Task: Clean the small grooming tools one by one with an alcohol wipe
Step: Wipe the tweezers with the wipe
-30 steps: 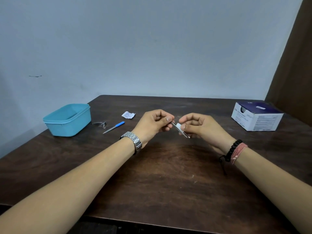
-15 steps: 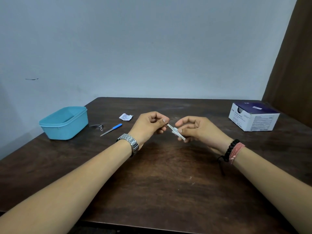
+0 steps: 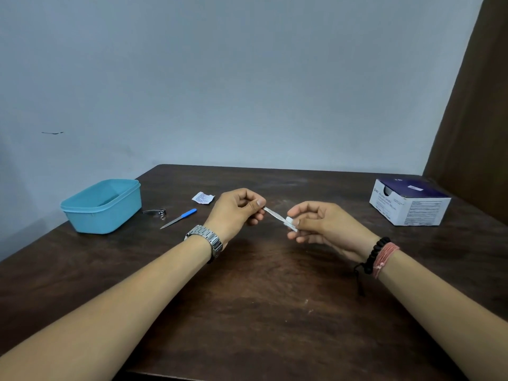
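My left hand [image 3: 236,211] pinches one end of a thin metal tool, which looks like tweezers [image 3: 273,215], above the middle of the table. My right hand [image 3: 321,225] pinches a small white alcohol wipe [image 3: 290,223] folded around the tool's other end. A metal nail clipper [image 3: 156,212] and a nail file with a blue handle [image 3: 180,218] lie on the table at the left, beside a blue plastic tub [image 3: 103,206].
A torn white wipe wrapper [image 3: 203,198] lies behind the file. A purple and white box of swabs [image 3: 409,204] stands at the back right. The dark wooden table [image 3: 261,298] meets a grey wall at its far edge.
My right hand has slid the wipe along the tool towards its far tip, away from my left hand, so more bare metal shows between the hands.
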A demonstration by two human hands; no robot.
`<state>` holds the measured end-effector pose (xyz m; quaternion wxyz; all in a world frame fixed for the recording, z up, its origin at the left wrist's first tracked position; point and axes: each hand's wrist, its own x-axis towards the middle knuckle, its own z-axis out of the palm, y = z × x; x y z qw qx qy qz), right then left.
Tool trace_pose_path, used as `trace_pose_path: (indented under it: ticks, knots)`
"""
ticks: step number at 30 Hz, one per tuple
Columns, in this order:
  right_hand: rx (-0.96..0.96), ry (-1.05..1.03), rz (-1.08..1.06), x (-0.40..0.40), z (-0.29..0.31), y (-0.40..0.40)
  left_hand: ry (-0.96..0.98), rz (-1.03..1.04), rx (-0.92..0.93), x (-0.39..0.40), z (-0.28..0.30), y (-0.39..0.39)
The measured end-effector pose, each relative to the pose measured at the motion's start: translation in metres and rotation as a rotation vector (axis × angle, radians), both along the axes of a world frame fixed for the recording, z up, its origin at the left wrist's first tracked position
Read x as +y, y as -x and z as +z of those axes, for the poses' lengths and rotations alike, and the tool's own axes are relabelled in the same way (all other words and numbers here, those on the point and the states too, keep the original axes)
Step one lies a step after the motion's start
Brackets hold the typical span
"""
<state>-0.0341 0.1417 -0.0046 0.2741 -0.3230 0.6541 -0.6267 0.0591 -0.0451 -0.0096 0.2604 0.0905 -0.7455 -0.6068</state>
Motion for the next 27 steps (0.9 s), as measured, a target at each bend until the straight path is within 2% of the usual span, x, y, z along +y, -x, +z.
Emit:
trace_pose_path:
  ticks: [12, 17, 27]
  knots:
    - [0.15, 0.07, -0.174, 0.002, 0.001, 0.009, 0.002, 0.141, -0.002, -0.006, 0.001, 0.002]
    - [0.25, 0.053, -0.19, 0.001, 0.001, 0.009, -0.038, 0.133, 0.002, -0.004, 0.001, 0.002]
    - [0.309, 0.012, -0.195, 0.002, 0.0, 0.01, -0.104, 0.143, 0.016, -0.005, 0.0, 0.002]
